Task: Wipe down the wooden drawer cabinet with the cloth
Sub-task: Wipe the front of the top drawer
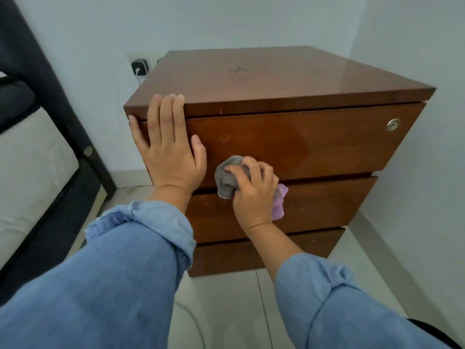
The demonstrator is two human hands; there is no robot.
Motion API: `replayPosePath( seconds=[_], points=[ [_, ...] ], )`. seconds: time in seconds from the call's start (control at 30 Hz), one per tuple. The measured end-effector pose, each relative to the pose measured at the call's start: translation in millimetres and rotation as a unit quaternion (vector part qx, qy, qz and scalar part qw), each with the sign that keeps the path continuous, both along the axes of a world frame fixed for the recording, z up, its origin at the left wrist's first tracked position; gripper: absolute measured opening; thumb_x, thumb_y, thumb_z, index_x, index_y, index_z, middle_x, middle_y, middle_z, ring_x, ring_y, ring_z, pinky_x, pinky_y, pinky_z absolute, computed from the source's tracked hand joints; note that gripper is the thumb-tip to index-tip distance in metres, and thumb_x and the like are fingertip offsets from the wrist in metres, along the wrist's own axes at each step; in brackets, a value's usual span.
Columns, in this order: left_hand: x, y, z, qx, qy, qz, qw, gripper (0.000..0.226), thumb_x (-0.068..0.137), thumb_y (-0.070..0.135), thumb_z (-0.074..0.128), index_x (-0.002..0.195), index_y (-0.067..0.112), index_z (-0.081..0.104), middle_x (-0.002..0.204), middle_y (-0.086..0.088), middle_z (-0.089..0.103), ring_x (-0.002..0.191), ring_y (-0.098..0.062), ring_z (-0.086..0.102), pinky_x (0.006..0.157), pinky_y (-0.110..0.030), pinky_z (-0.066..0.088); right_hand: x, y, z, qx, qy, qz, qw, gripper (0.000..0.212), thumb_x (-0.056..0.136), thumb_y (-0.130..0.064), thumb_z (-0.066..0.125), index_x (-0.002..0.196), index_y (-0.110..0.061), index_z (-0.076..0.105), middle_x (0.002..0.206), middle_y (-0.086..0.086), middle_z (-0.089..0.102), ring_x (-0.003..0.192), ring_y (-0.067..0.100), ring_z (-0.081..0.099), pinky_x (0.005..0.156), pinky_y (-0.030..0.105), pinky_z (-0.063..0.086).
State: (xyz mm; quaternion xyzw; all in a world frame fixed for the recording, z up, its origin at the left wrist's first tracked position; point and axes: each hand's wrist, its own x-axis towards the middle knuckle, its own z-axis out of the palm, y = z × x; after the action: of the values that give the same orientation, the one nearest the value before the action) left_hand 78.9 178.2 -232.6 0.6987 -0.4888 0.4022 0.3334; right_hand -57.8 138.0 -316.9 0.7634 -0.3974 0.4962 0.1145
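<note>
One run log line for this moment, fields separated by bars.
left hand flat on cabinet | right hand holds cloth on top drawer front

No readable text, labels, brands or numbers anywhere. Round metal lock (392, 125) at top right corner of the wooden drawer cabinet (302, 144) front: no legible marking.

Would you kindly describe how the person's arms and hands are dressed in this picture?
Both arms wear loose light-blue sleeves of a soft, denim-like fabric. The left sleeve is rolled into a thick cuff just above the wrist; the right sleeve is folded back further up the forearm. The left hand and right hand are bare: no gloves, rings, watch or bracelets show.
</note>
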Motion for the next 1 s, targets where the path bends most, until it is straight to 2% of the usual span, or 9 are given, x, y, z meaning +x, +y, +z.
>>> replayPosePath(
  seconds=[0.13, 0.27, 0.47, 0.57, 0.7, 0.8, 0.83, 0.9, 1.0],
  points=[
    [-6, -1, -1, -0.006, 0.022, 0.002, 1.0, 0.066, 0.085, 0.029, 0.047, 0.146, 0.01, 0.033, 0.15, -0.009, 0.036, 0.143, -0.025, 0.023, 0.117, -0.055, 0.009, -12, 2, 3, -0.015, 0.042, 0.034, 0.998, 0.024, 0.082, -0.018, 0.049, 0.1, -0.02, 0.066, 0.115, 0.004, 0.054, 0.102, 0.026, 0.041, 0.075, 0.04, 0.041],
    [-5, 4, 1, 0.004, 0.019, -0.011, 1.0, 0.064, 0.086, 0.029, 0.045, 0.146, 0.011, 0.032, 0.15, -0.007, 0.036, 0.143, -0.024, 0.023, 0.118, -0.053, 0.008, -27, -4, 30, -0.002, -0.108, 0.007, 0.994, 0.04, 0.081, -0.002, 0.047, 0.114, -0.023, 0.052, 0.118, 0.004, 0.037, 0.104, 0.024, 0.043, 0.083, 0.035, 0.037],
    [18, 23, 15, 0.048, -0.051, -0.07, 0.995, 0.055, 0.09, 0.025, 0.04, 0.144, 0.016, 0.038, 0.144, -0.003, 0.045, 0.138, -0.021, 0.032, 0.118, -0.051, 0.004, -10, -10, 75, -0.016, -0.173, 0.014, 0.985, 0.038, 0.085, -0.003, 0.046, 0.119, -0.016, 0.056, 0.119, 0.011, 0.052, 0.104, 0.023, 0.042, 0.086, 0.039, 0.045],
    [39, 33, 25, 0.045, -0.066, -0.104, 0.991, 0.054, 0.088, 0.021, 0.039, 0.141, 0.012, 0.043, 0.139, -0.007, 0.05, 0.133, -0.023, 0.039, 0.119, -0.048, 0.008, 18, 3, 72, -0.032, -0.122, 0.053, 0.991, 0.035, 0.087, -0.005, 0.047, 0.117, -0.015, 0.062, 0.116, 0.009, 0.056, 0.1, 0.023, 0.042, 0.078, 0.041, 0.049],
    [47, 38, 28, 0.052, -0.054, -0.129, 0.989, 0.056, 0.083, 0.016, 0.043, 0.139, 0.007, 0.044, 0.135, -0.012, 0.05, 0.128, -0.028, 0.042, 0.117, -0.041, 0.019, 39, 13, 34, -0.033, 0.021, 0.109, 0.993, 0.038, 0.088, -0.011, 0.04, 0.119, -0.018, 0.061, 0.118, 0.006, 0.055, 0.095, 0.024, 0.039, 0.074, 0.035, 0.044],
    [38, 36, 23, 0.061, -0.031, -0.121, 0.99, 0.062, 0.08, 0.015, 0.046, 0.142, 0.007, 0.039, 0.14, -0.012, 0.045, 0.134, -0.028, 0.035, 0.119, -0.04, 0.015, 34, 14, -5, -0.019, 0.143, 0.131, 0.981, 0.045, 0.075, -0.003, 0.062, 0.116, -0.021, 0.06, 0.117, 0.003, 0.055, 0.094, 0.023, 0.038, 0.068, 0.036, 0.045],
    [36, 37, 22, 0.062, -0.022, -0.122, 0.99, 0.064, 0.079, 0.013, 0.046, 0.142, 0.007, 0.039, 0.141, -0.012, 0.045, 0.135, -0.028, 0.034, 0.119, -0.04, 0.014, 31, 17, -15, 0.003, 0.15, 0.133, 0.98, 0.05, 0.07, 0.0, 0.066, 0.114, -0.021, 0.061, 0.115, 0.002, 0.057, 0.094, 0.022, 0.037, 0.067, 0.037, 0.046],
    [36, 38, 23, 0.061, -0.007, -0.136, 0.989, 0.065, 0.077, 0.012, 0.045, 0.142, 0.006, 0.039, 0.142, -0.012, 0.044, 0.136, -0.028, 0.032, 0.119, -0.042, 0.017, 23, 26, -23, 0.041, 0.119, 0.126, 0.984, 0.045, 0.074, 0.0, 0.056, 0.113, -0.021, 0.062, 0.111, 0.004, 0.059, 0.094, 0.02, 0.038, 0.067, 0.037, 0.048],
    [40, 45, 27, 0.062, 0.01, -0.166, 0.984, 0.063, 0.078, 0.009, 0.039, 0.141, 0.006, 0.041, 0.142, -0.011, 0.044, 0.136, -0.026, 0.033, 0.118, -0.044, 0.021, 14, 39, -2, 0.028, 0.067, 0.126, 0.989, 0.037, 0.076, -0.009, 0.051, 0.11, -0.019, 0.063, 0.109, 0.008, 0.06, 0.098, 0.021, 0.041, 0.071, 0.036, 0.045]
  ],
)
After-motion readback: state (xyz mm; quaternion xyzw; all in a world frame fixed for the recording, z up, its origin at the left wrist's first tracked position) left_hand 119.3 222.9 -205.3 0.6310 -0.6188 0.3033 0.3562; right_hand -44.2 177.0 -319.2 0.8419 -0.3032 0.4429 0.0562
